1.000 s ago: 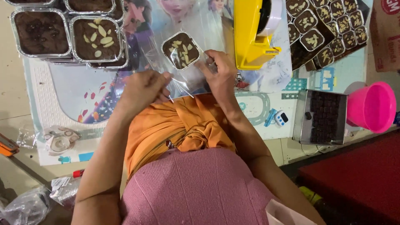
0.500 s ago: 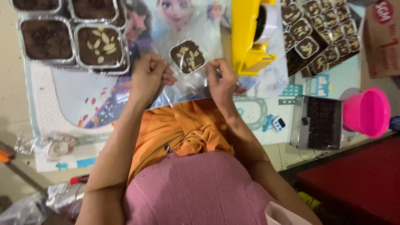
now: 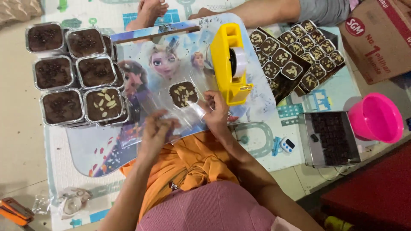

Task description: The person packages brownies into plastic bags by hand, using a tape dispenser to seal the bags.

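— Both hands first: what are they doing?
— Left hand (image 3: 156,130) has its fingers curled in, pinching the near edge of a clear plastic bag (image 3: 182,117). Right hand (image 3: 217,112) grips the bag's other side, fingers bent around the film, a strip of clear tape (image 3: 198,110) against its fingertips.
— And the bag holds what?
— One small brownie cup (image 3: 183,93) topped with almond slices, lying just beyond the hands on the picture-printed lap table (image 3: 141,51).
— What sits nearest the person?
— Orange cloth (image 3: 188,164) over the lap, right under the wrists.
— Beside the right hand?
— A yellow tape dispenser (image 3: 229,64), standing on the table, touching distance from the knuckles.
— Farther out?
— On the left, six foil trays of brownie (image 3: 72,75) in two columns; one carries almond slices. To the right, a tray of chocolate pieces (image 3: 332,137) next to a pink bowl (image 3: 376,117), and behind those a box of small topped cups (image 3: 295,53). At the far edge, another person's bare foot (image 3: 150,10).
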